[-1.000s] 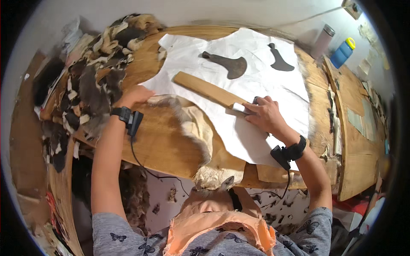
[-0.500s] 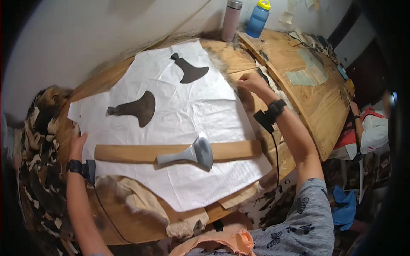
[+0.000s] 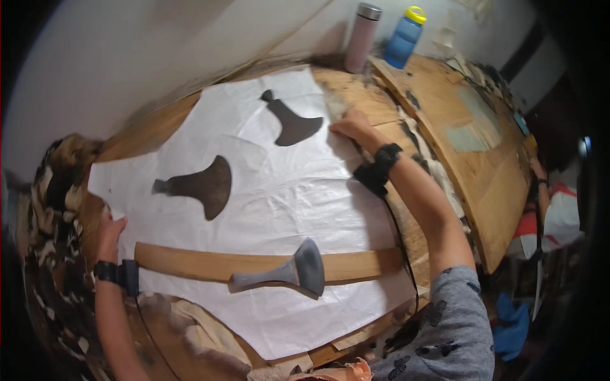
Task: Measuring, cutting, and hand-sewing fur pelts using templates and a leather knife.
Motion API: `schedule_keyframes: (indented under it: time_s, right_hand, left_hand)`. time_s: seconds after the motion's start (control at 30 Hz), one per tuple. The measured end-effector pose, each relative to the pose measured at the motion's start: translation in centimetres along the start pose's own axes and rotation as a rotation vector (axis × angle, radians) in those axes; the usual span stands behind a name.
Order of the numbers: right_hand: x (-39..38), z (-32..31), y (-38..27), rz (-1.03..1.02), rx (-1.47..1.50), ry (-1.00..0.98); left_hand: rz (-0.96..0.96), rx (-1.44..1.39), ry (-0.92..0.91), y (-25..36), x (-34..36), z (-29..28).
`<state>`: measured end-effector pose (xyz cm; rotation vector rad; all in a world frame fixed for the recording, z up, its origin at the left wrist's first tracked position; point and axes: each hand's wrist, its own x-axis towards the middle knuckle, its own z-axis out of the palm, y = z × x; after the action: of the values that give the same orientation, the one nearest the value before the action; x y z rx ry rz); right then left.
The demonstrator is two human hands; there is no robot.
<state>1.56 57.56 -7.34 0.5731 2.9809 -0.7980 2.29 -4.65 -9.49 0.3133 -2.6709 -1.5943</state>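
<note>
A white woven sheet (image 3: 292, 203), cut in an irregular outline, lies spread before me. Upon it rest two dark, axe-shaped metal blades, one left of centre (image 3: 206, 187) and one farther off (image 3: 295, 127). A grey axe-shaped metal blade (image 3: 308, 267) lies across a long wooden strip (image 3: 184, 261) on the near part of the sheet. My left hand (image 3: 109, 235) is at the sheet's left edge, thumb apart from the fingers, which are partly hidden. At the right edge my right hand (image 3: 356, 129) pinches with its fingertips, seemingly on the sheet's border.
Patchy fur (image 3: 47, 235) hangs along the left side. A pink flask (image 3: 363, 39) and a blue bottle (image 3: 404, 39) stand by the wall. On the right is a raised wooden board (image 3: 473, 197); beyond it a co-worker's arm (image 3: 541, 181) shows. Cables run from both wristbands.
My right hand has moved left onto the sheet's right edge. The left hand stays at the left edge. The whole view has shifted, so sheet and blades appear lower.
</note>
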Motion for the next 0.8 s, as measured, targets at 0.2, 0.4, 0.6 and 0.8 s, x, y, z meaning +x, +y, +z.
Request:
schedule_keyframes:
  time_s: [0.2,0.4,0.6,0.8]
  right_hand:
    - [-0.7,0.6,1.8,0.003,0.121,0.088]
    - [0.3,1.2,2.0,-0.067,0.107,0.084]
    - [0.3,1.2,2.2,-0.069,0.070,0.097]
    - [0.2,-1.0,0.4,-0.276,-0.251,0.072]
  left_hand:
    - [0.052,0.051,0.164,2.6,-1.1,3.3]
    - [-0.076,0.102,0.336,2.9,-1.3,3.0]
    - [-0.038,0.054,0.296,2.5,-2.2,2.8]
    - [0.049,0.171,0.265,1.0,-1.8,0.0]
